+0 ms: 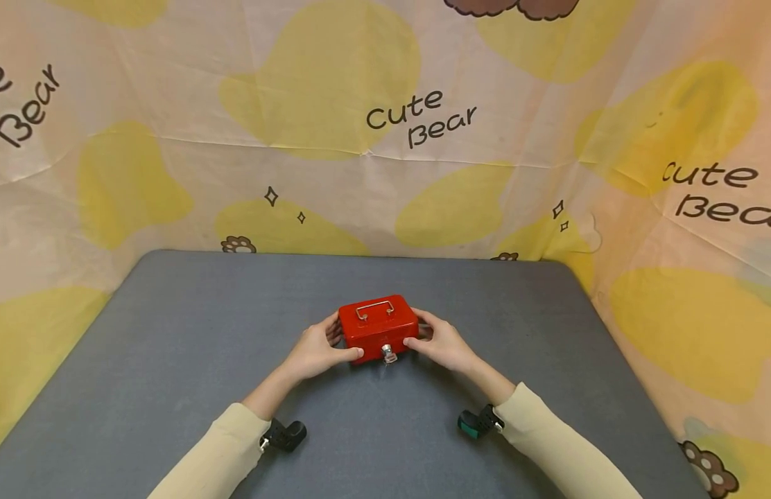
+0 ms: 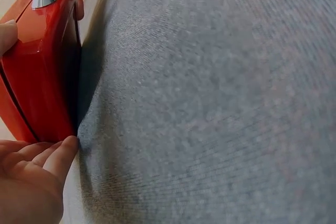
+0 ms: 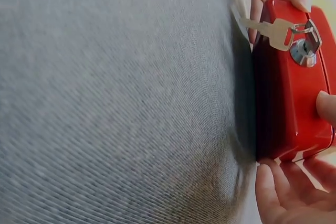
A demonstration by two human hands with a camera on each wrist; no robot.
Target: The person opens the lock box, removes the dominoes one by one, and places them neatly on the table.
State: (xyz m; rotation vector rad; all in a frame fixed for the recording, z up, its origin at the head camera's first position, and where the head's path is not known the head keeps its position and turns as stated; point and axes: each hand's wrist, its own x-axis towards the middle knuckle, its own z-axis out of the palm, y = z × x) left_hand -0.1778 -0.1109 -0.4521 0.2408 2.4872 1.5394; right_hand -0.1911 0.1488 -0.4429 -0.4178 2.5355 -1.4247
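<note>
The red box (image 1: 374,326) has a silver lock (image 3: 299,57).

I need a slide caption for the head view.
A left hand and right hand hold a red rectangular metal box between them.

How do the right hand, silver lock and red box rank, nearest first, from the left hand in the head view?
1. Red box: touching the left hand, on its right.
2. Silver lock: on the box's front.
3. Right hand: at the box's right end.
</note>
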